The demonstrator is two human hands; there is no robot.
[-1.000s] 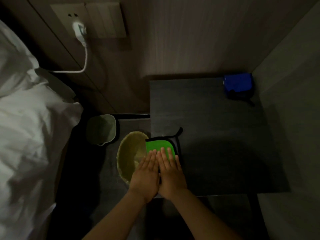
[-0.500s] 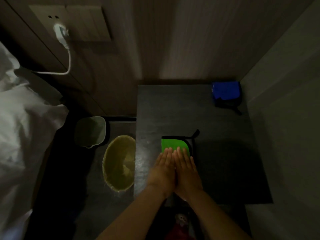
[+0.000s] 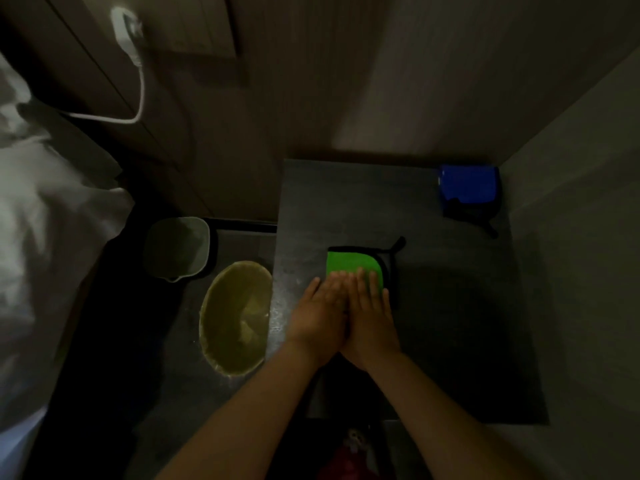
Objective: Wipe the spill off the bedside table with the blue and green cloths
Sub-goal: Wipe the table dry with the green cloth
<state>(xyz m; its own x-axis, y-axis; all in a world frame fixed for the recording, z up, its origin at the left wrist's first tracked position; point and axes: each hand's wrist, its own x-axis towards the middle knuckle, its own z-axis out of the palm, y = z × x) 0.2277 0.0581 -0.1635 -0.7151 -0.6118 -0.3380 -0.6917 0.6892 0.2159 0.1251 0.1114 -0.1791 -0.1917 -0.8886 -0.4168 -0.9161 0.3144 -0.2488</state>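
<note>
As the person wipes, left hand (image 3: 317, 313): flat and open, fingers straight, pressing on the green cloth (image 3: 349, 261) in the middle of the frame.
Right hand (image 3: 370, 313): flat and open too, touching the left one, so both can push down hard.
Green cloth: folded small, lying on the bedside table (image 3: 450, 323) near its left edge, probably where the wet is.
Blue cloth (image 3: 467, 185): untouched at the table's upper right corner.
Bin (image 3: 235, 320): on the floor, left of the table.
</note>
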